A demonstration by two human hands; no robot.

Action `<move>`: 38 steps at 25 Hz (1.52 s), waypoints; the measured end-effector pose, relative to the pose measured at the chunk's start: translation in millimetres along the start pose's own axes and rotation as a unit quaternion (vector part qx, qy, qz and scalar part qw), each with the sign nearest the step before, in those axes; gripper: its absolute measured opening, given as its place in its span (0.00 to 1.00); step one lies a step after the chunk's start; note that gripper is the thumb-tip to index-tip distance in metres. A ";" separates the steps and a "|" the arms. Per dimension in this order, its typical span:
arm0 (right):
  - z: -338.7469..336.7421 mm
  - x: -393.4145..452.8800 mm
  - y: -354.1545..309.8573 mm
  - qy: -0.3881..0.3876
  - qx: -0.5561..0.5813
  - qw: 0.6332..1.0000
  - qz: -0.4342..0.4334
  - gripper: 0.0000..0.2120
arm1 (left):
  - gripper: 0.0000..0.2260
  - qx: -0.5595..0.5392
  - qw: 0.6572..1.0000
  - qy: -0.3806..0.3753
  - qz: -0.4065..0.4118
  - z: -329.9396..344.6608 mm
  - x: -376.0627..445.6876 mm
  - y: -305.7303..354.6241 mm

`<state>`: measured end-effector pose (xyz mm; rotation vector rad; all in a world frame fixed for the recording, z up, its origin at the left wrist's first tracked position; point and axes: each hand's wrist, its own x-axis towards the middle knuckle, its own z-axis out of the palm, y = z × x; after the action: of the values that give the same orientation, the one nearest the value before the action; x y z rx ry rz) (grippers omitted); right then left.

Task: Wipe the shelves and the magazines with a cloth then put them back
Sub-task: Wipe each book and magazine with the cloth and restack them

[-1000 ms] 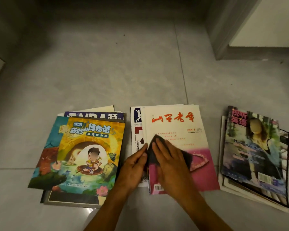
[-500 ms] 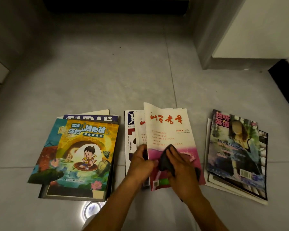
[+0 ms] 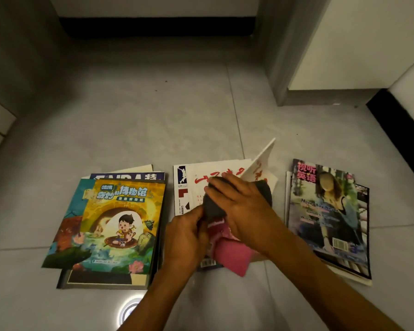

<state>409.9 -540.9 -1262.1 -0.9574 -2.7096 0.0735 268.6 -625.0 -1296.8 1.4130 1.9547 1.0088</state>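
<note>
Three piles of magazines lie on the grey tiled floor. From the middle pile [image 3: 181,187] a white and pink magazine [image 3: 234,258] is raised and bent, its top right corner curling upward. My left hand [image 3: 187,240] grips its lower left edge with curled fingers. My right hand [image 3: 246,209] lies flat on a dark grey cloth [image 3: 212,206] and presses it against the cover. The cloth shows on both sides of the hand. No shelf is in view.
A pile topped by a yellow cartoon magazine [image 3: 120,223] lies to the left. To the right is a pile topped by a cover with a woman [image 3: 328,211]. A grey wall corner [image 3: 273,68] stands at the back right, a dark baseboard [image 3: 158,27] at the far end.
The white and pink magazine went from lying flat to lifted and bent, its corner curling up. My right hand slid the cloth up toward the title, and the view tilted upward.
</note>
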 end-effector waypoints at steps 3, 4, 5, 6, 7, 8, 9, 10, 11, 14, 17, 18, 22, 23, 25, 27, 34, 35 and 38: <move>-11.3 -4.3 46.8 -0.085 -0.002 0.996 0.035 0.29 | 0.15 0.012 0.997 -0.026 0.065 -13.7 6.3 13.3; -14.2 -9.6 57.8 -0.112 0.012 0.992 0.062 0.24 | 0.18 0.009 0.997 -0.051 0.062 -15.5 8.0 16.9; -15.6 -14.9 63.7 -0.129 0.026 0.988 0.079 0.20 | 0.19 0.000 0.996 -0.071 0.047 -15.8 9.8 18.9; -15.7 -17.9 65.4 -0.135 0.038 0.986 0.090 0.18 | 0.16 -0.018 0.997 -0.072 0.026 -17.3 11.4 21.9; -14.6 -20.0 66.2 -0.128 0.050 0.986 0.094 0.16 | 0.13 -0.056 0.997 -0.059 -0.003 -19.6 11.8 22.3; -14.2 -21.2 67.6 -0.114 0.065 0.986 0.101 0.16 | 0.11 -0.120 0.991 -0.046 -0.039 -22.4 11.6 21.1; -16.2 -22.4 69.3 -0.102 0.081 0.984 0.118 0.15 | 0.11 -0.199 0.976 -0.041 -0.075 -25.2 11.0 18.8; -21.0 -23.6 70.2 -0.100 0.090 0.981 0.138 0.15 | 0.09 -0.262 0.959 -0.042 -0.103 -26.3 8.6 17.7; -26.9 -22.5 67.7 -0.101 0.088 0.978 0.158 0.15 | 0.07 -0.297 0.947 -0.041 -0.119 -25.1 4.6 18.1; -37.1 -0.3 16.9 -0.103 0.054 0.985 0.125 0.20 | 0.07 -0.250 0.961 -0.013 -0.117 -12.7 -1.6 23.3; -35.0 13.9 -29.3 -0.077 0.103 0.990 0.059 0.21 | 0.09 -0.237 0.967 -0.001 -0.088 -12.2 -1.9 26.1; -34.0 11.7 -18.1 -0.072 0.129 0.987 0.059 0.20 | 0.08 -0.246 0.967 0.002 -0.072 -17.7 -1.6 26.5; -30.7 -27.7 64.0 -0.129 0.121 0.961 0.210 0.13 | 0.06 -0.244 0.969 0.004 -0.046 -36.3 -1.3 33.0; -29.4 -33.2 59.3 -0.126 0.125 0.956 0.234 0.14 | 0.06 -0.236 0.971 -0.010 -0.043 -35.6 -1.6 35.3; -20.9 -26.8 24.8 -0.071 0.158 0.962 0.209 0.13 | 0.08 -0.218 0.975 -0.028 -0.034 -31.0 -1.5 35.7; -23.7 -16.9 -9.6 -0.023 0.167 0.973 0.156 0.16 | 0.08 -0.204 0.978 -0.032 -0.014 -28.4 -3.5 35.7; -7.9 -64.9 90.9 -0.125 0.139 0.948 0.259 0.13 | 0.09 -0.200 0.979 -0.021 -0.020 -51.6 1.0 35.4; -7.2 -70.5 99.8 -0.099 0.143 0.935 0.308 0.13 | 0.08 -0.198 0.980 -0.007 -0.023 -55.9 1.7 37.9; -21.5 -62.8 91.8 0.068 0.365 0.767 0.523 0.11 | 0.06 -0.186 0.981 0.063 0.005 -67.3 9.7 46.2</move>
<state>518.5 -509.3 -1268.3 -1.8706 -1.4146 1.0971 239.9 -625.5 -1219.8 1.1738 1.7269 1.4124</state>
